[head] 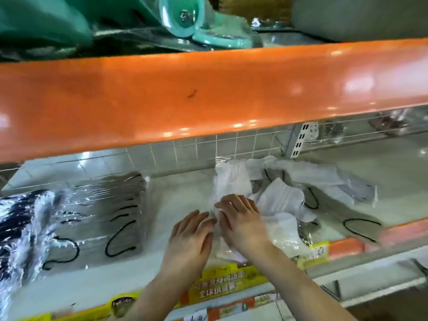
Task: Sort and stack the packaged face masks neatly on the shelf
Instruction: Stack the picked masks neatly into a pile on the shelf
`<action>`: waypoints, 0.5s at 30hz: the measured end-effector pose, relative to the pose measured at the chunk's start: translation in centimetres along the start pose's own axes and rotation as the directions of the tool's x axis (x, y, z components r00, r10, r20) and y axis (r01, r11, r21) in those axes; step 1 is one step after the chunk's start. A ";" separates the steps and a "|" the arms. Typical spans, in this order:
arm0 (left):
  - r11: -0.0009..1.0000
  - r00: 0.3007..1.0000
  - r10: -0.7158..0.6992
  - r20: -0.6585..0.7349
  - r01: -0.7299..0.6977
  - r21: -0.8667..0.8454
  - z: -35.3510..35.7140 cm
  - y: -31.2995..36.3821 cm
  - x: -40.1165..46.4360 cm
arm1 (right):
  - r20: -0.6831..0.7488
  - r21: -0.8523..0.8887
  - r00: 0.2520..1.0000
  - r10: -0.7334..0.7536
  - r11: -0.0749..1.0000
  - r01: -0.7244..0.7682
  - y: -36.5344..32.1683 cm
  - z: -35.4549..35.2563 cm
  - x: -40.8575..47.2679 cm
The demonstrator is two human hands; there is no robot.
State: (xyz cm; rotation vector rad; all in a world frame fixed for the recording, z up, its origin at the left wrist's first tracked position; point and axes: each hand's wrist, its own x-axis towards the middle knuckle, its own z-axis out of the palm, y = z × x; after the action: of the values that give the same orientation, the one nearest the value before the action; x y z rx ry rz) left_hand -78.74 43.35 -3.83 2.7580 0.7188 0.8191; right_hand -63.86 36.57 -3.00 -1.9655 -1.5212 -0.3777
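Note:
Both hands reach into a white shelf under an orange shelf front. My left hand lies flat with straight fingers against the left edge of a clear pack of white masks. My right hand rests on top of that pack, fingers bent over its edge. To the right lies a loose heap of white and grey mask packs, some with black ear loops. On the left a neat row of grey mask packs stands beside dark mask packs.
The orange shelf front hangs low over the work space. Teal plastic goods sit on the shelf above. A wire grid back panel closes the rear. Yellow and orange price labels line the front edge.

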 end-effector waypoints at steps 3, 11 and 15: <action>0.999 0.996 0.043 0.080 -0.042 -0.016 2.1 3.6 1.3 | 0.017 -0.034 0.997 0.081 0.996 -0.080 3.6 -2.4 -1.2; 0.990 0.933 0.090 0.349 -0.121 0.069 6.4 11.3 3.2 | 0.106 -0.149 0.968 0.227 0.966 -0.211 10.3 -7.6 -3.2; 0.980 0.907 -0.018 0.420 -0.068 0.187 7.2 12.8 4.1 | 0.153 -0.140 0.944 0.293 0.952 -0.272 13.2 -8.5 -3.9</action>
State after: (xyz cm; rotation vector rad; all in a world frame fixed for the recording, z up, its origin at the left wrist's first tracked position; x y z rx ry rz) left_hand -66.66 34.02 -4.11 2.9717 0.7069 0.1384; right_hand -51.34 26.32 -2.62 -2.3231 -1.3143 -0.1808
